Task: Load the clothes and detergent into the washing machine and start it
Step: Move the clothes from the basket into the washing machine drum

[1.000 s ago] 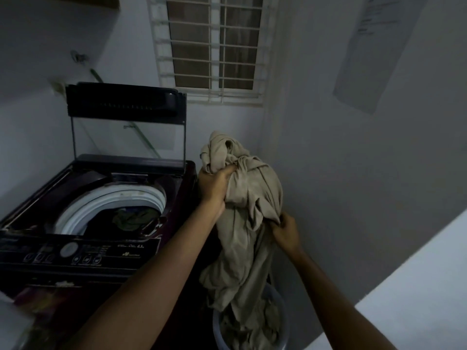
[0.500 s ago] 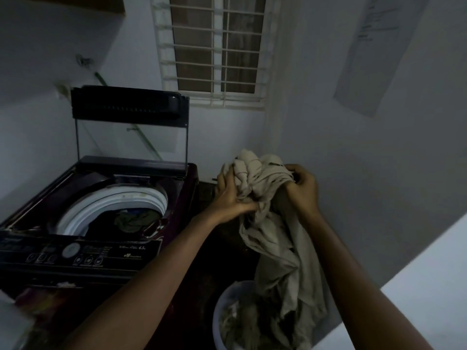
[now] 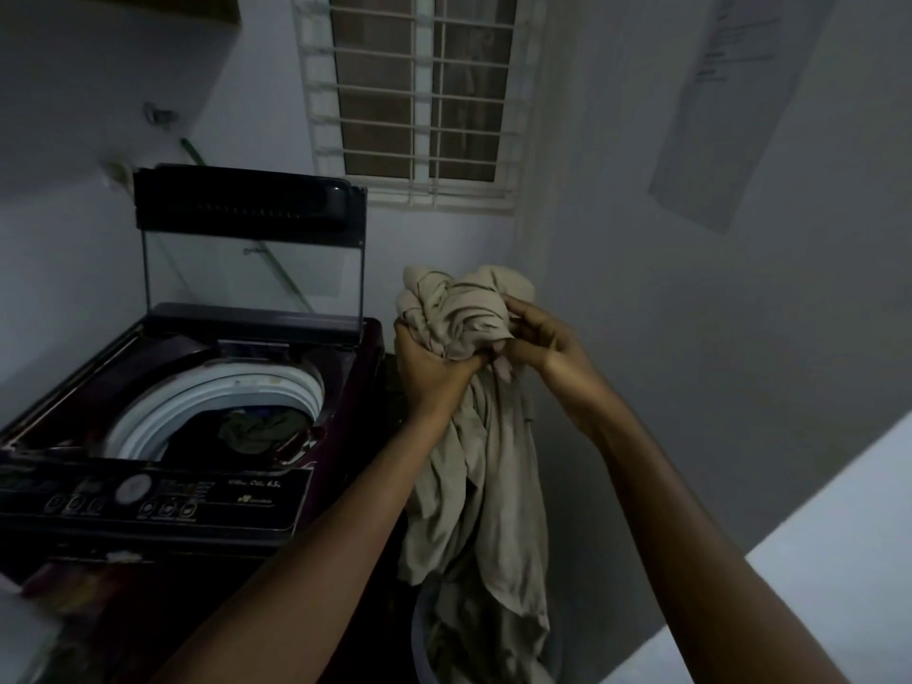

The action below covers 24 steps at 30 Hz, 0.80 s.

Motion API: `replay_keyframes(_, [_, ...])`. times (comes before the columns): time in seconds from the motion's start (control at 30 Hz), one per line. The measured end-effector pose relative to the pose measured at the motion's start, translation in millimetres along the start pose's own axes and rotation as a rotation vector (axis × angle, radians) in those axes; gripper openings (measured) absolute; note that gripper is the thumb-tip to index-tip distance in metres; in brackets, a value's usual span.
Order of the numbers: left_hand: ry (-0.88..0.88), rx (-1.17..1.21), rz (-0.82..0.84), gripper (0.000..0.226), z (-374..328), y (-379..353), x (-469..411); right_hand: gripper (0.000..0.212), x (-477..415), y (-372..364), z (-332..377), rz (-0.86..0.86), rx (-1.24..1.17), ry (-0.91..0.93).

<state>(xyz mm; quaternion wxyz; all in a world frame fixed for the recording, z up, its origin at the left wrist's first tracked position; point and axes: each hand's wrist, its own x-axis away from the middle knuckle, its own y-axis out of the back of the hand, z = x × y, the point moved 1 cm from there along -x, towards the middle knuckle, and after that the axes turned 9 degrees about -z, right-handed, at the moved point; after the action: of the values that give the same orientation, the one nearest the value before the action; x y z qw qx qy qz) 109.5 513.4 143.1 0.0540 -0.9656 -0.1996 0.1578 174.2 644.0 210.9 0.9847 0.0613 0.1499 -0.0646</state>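
Note:
A beige garment (image 3: 474, 466) is bunched at the top and hangs down into a laundry bucket (image 3: 419, 629) at the bottom of the view. My left hand (image 3: 429, 372) grips the bunch from the left, and my right hand (image 3: 543, 338) grips it from the right. Both hold it to the right of the dark top-load washing machine (image 3: 247, 491), whose lid (image 3: 247, 239) stands open. A dark green cloth (image 3: 256, 427) lies inside the white-rimmed drum (image 3: 197, 402).
The control panel (image 3: 148, 496) runs along the machine's front edge. A barred window (image 3: 419, 101) is on the back wall, and a paper sheet (image 3: 715, 106) hangs on the right wall. A white surface (image 3: 839, 545) sits at the lower right.
My right hand rose from low on the garment to its top, joining my left hand. The garment's top is now gathered into a tighter bunch between both hands.

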Motion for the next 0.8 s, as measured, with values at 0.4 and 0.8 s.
replay_keyframes(0.4, [0.297, 0.270, -0.309, 0.102, -17, -10, -10, 0.064, 69, -33, -131, -0.101, 0.236, -0.303])
replay_keyframes(0.8, [-0.041, -0.365, 0.065, 0.103, 12, 38, -20, 0.015, -1, 45, -60, -0.633, 0.168, -0.118])
